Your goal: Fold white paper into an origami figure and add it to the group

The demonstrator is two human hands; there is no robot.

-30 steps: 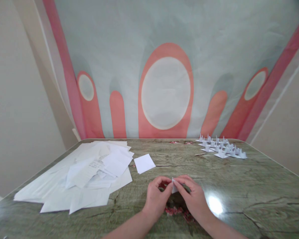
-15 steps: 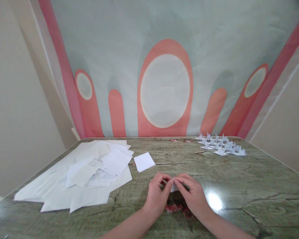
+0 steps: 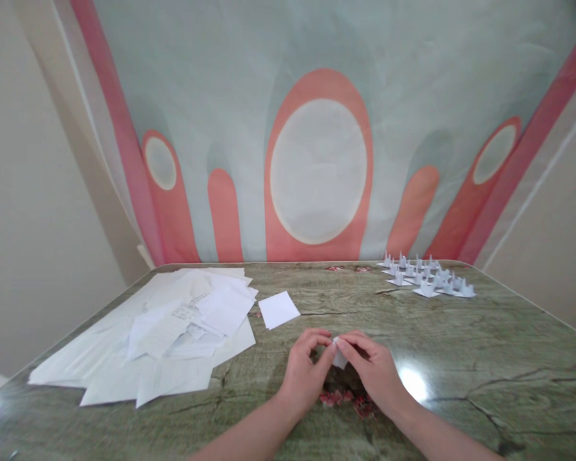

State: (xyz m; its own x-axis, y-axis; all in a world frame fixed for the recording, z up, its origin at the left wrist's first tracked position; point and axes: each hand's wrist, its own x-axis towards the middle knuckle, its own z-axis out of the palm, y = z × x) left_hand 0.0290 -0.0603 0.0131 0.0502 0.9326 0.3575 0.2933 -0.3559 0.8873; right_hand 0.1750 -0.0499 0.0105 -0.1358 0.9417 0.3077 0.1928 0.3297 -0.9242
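Note:
A small folded piece of white paper (image 3: 340, 360) is pinched between both hands above the near middle of the table. My left hand (image 3: 308, 368) grips it from the left with thumb and forefinger. From the right, my right hand (image 3: 370, 368) holds its upper part the same way, the fingertips of the two hands close together. Part of the paper is covered by the fingers. Beyond the left hand lie square white sheets (image 3: 278, 310) on the table. At the far right stand several folded paper figures (image 3: 427, 288) in rows, with upright points.
A wide, loose heap of white paper sheets (image 3: 182, 358), some with writing, covers the left of the wood-patterned table (image 3: 484, 358). A backdrop (image 3: 249, 77) with pink and orange shapes rises behind the table's far edge.
The folded paper has turned a little between my fingertips, and more of its face shows below them. Both hands stay in nearly the same place. The view has shifted slightly.

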